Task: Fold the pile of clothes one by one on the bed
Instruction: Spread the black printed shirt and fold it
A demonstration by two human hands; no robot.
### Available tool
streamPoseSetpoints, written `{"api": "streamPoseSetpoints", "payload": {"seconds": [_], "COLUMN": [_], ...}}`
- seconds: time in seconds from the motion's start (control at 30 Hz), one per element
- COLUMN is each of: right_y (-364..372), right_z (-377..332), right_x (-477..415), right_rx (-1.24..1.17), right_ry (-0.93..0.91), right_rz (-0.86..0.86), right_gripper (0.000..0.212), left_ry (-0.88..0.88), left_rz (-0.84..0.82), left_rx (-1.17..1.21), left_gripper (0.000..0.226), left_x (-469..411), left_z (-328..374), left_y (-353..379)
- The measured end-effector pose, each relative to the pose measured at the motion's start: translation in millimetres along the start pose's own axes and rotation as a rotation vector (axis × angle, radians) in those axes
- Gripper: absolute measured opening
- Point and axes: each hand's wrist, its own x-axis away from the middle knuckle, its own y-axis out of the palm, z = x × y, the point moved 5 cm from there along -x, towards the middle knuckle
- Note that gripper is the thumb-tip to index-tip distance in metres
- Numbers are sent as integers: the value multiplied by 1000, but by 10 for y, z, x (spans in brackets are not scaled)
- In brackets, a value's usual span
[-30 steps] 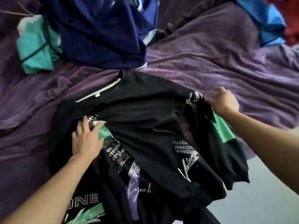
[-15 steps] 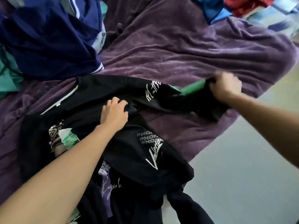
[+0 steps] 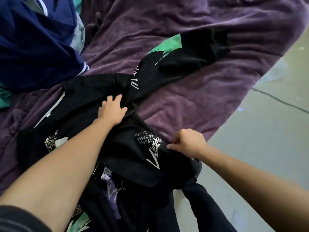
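Head cam: my left hand (image 3: 112, 108) lies flat on the black tee (image 3: 87, 101), fingers straight & spread. It presses down right where the sleeve (image 3: 192, 52) meets the body, w/ nothing gripped. My right hand (image 3: 189, 144) is curled, thumb & fingertips pinching the tee's side edge just beside the white "PHONE" print (image 3: 147, 138). The tee sits on the bed (image 3: 234, 91), which is covered by a purple blanket (image 3: 167, 19). The chest part is crumpled & the lower part hangs off the near edge twd me. Its sleeve is stretched out to the upper right w/ a green patch (image 3: 170, 43) on it, well apart from both hands. Upper left, a navy garment (image 3: 33, 52) is heaped on the blanket just beside the tee's shoulder, & a bit of teal cloth (image 3: 4, 97) shows at the left edge. Grey floor (image 3: 267, 139) is to the right of the bed.
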Motion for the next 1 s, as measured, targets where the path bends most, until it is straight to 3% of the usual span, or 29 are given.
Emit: {"api": "streamPoseSetpoints", "payload": {"seconds": [0.1,0.23,0.3,0.4,0.5,0.57,0.63,0.67,0.77,0.87,0.93,1.0], "right_y": [-56,-771,-942,-823,-502,-425,-549,-619,-687,-370,-231,-273], "right_z": [77,560,702,719,755,875,1016,1052,800,396,310,247], "right_x": [-17,-152,-145,28,245,295,317,313,359,402,335,287], "right_rx": [5,-47,-77,-145,-79,-147,-272,-217,124,351,467,420], "right_ry": [-24,159,197,157,122,116,163,166,-63,-379,-410,-458], "right_rz": [-73,284,373,337,193,205,336,402,522,339,267,362], "right_gripper": [30,28,27,41,57,40,28,26,39,69,56,26], "left_ry": [-79,-79,-101,-121,-43,52,118,133,100,16,-22,21], "left_rz": [-8,20,38,145,325,403,412,388,188,18,89,232], "left_rx": [70,187,208,169,142,129,130,128,59,-42,4,96], "left_gripper": [65,63,62,59,50,42,41,43,65,77,62,32], "left_x": [17,-2,48,265,721,1144,1612,1849,2509,2947,3086,3179], "left_z": [-129,-167,-183,-166,-93,21,140,191,261,117,-55,-216], "left_y": [121,167,190,172,228,365,590,741,1284,1772,1872,1838]}}
